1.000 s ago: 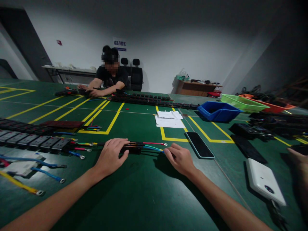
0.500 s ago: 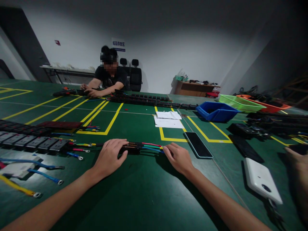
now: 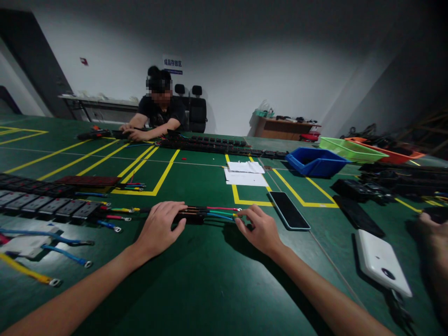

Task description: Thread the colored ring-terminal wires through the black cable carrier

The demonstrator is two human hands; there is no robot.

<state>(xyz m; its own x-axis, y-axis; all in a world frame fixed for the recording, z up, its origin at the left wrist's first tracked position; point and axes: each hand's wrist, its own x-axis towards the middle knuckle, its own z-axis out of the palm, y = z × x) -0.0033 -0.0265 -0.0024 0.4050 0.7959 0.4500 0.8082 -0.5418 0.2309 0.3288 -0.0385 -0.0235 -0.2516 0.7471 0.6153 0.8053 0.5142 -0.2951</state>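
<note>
My left hand [image 3: 160,227] lies flat, fingers stretched, on a small black part [image 3: 189,216] on the green table [image 3: 196,280], pressing it down. Red, green and blue wires [image 3: 219,212] with ring terminals run out of that part to the right. My right hand [image 3: 261,229] is at the wires' free ends, its fingers curled and pinching them close to the terminals.
Black socket strips [image 3: 45,205] and loose coloured wires [image 3: 70,256] lie at left. A dark phone [image 3: 289,210], a white phone [image 3: 381,268], papers [image 3: 247,173], a blue bin [image 3: 317,162] and green and orange trays lie right. A person [image 3: 157,112] works opposite. Another hand [image 3: 432,233] shows at the right edge.
My right hand's fingers have curled and closed on the wire ends, bunching them a little. My left hand has stayed on the black part.
</note>
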